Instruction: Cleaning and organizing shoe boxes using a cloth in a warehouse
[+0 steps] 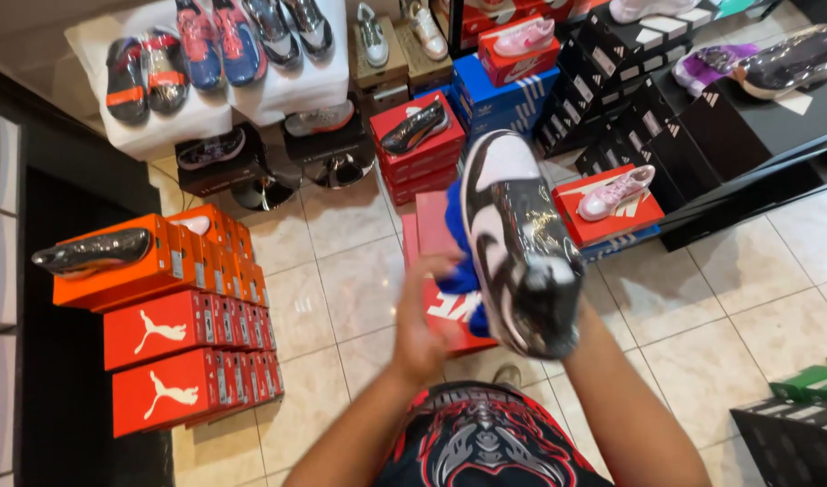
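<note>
Right hand hidden behind the plastic-wrapped black-and-white shoe (519, 243); grip not discernible. Left hand (422, 316) motion-blurred, fingers indistinct against the blue cloth (459, 248). Red box (436, 271) mostly covered by both. Green boxes (815, 383) cut off at the right edge.

The black-and-white shoe (519, 243) is wrapped in glossy clear plastic film. A soft blue cloth (459, 261) lies at its nine o'clock. The floor tiles (341, 280) look smooth and shiny.
</note>
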